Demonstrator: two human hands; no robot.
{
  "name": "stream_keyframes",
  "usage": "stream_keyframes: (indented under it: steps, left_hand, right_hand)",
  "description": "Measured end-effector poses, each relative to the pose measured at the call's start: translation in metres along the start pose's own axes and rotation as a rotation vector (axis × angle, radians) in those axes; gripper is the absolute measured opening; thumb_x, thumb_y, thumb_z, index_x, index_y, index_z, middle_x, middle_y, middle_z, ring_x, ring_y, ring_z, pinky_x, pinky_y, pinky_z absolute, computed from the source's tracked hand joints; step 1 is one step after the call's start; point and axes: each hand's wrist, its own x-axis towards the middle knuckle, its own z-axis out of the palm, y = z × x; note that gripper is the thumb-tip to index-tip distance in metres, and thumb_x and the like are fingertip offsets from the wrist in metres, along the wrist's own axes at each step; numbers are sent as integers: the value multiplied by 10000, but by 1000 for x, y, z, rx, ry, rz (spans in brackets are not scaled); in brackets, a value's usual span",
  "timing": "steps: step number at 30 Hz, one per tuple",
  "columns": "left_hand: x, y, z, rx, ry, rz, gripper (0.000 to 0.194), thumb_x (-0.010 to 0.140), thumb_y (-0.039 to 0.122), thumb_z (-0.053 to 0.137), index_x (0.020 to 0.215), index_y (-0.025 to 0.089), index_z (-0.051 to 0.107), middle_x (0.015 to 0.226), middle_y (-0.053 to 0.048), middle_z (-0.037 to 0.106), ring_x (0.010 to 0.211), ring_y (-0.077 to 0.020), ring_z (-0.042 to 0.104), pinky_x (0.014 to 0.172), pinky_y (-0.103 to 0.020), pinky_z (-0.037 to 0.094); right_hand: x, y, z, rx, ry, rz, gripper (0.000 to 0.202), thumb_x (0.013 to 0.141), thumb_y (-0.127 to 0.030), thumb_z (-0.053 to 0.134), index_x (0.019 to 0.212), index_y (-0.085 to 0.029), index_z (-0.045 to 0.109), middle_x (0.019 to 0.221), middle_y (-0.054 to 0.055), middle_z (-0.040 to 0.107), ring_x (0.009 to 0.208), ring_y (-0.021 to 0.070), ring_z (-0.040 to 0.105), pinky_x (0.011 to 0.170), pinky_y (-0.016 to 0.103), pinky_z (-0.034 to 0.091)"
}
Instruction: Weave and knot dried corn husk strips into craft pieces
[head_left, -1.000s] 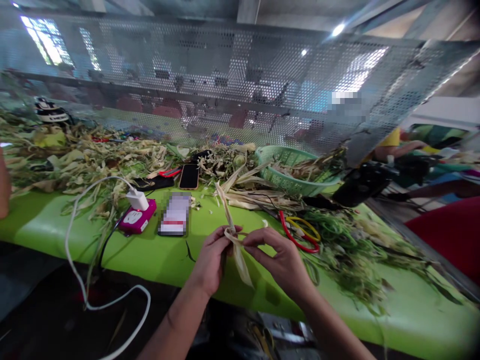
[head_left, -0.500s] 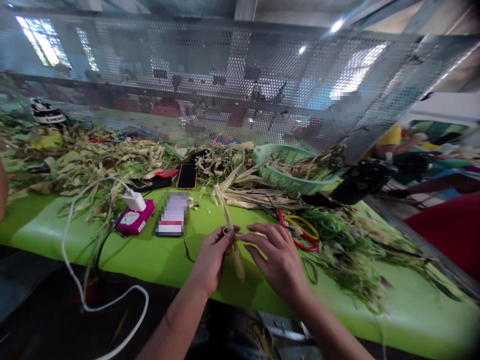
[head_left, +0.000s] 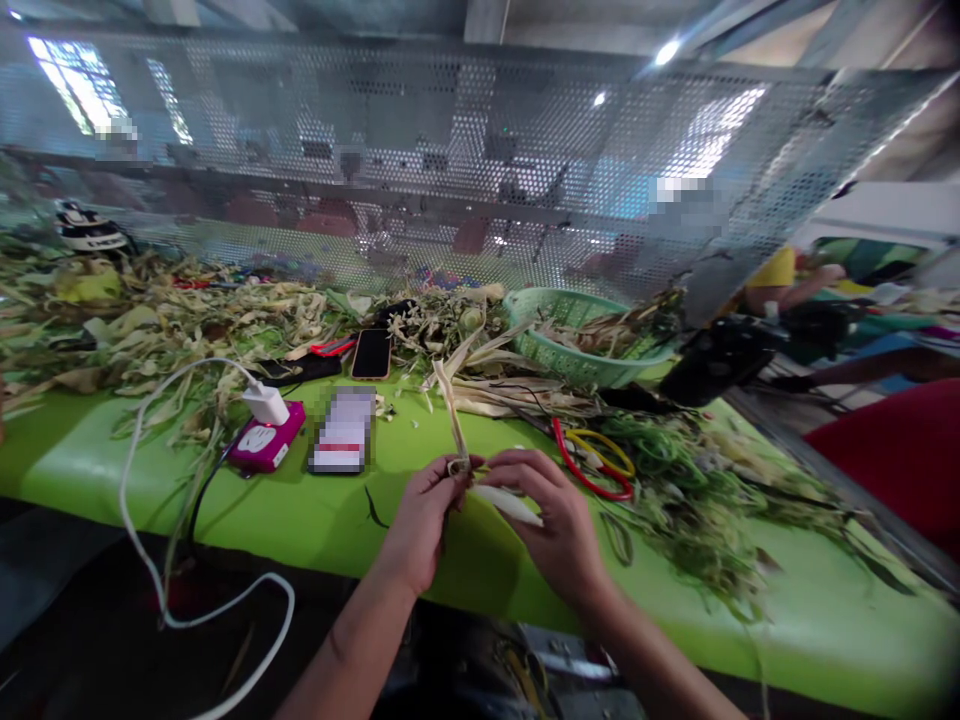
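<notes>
My left hand pinches a bundle of dry, pale corn husk strips over the near part of the green tabletop. The strips stick up and away from the fingertips, and a small loop shows where they are held. To the right, my right hand is closed on the whitish tail of the husk, its fingers bent around it. My own fingers partly hide the grip point. A blurred-out phone lies left of the hands, and red-handled scissors lie to their right.
A green basket of dried husks stands at the back right. Green fibre strands spread along the right side. A purple power block with a white charger and cable sits at left. Husk heaps and a perforated metal screen lie beyond.
The husk's tail, which hung down between my hands, is now drawn right and lies within my right hand. My right fingers have curled closer to my left hand, which keeps its pinch.
</notes>
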Motion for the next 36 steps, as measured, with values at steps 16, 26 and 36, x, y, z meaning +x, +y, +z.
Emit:
stream_keyframes:
  steps: [16,26,36]
  left_hand:
    - [-6,-2,3,188,-49,117,176,729,305,684,817,164,627,780,-10,641,732,-129,563,700,-219,416]
    - [2,-8,1,186,170,150,243,725,368,703,855,179,623,677,40,555,597,-89,469,562,-195,341]
    - [-1,-6,5,199,194,185,226,732,321,693,866,155,617,693,21,567,626,-88,492,563,-181,361]
  right_hand:
    - [6,5,15,260,90,380,144,839,-286,584,748,-174,579,692,-2,575,648,141,534,604,247,438]
    - [-6,2,16,265,187,340,111,796,-266,657,786,-190,576,734,11,591,684,163,559,646,281,455]
    - [-19,-5,22,709,151,608,287,707,-379,767,866,-169,654,816,40,651,742,168,604,696,280,495]
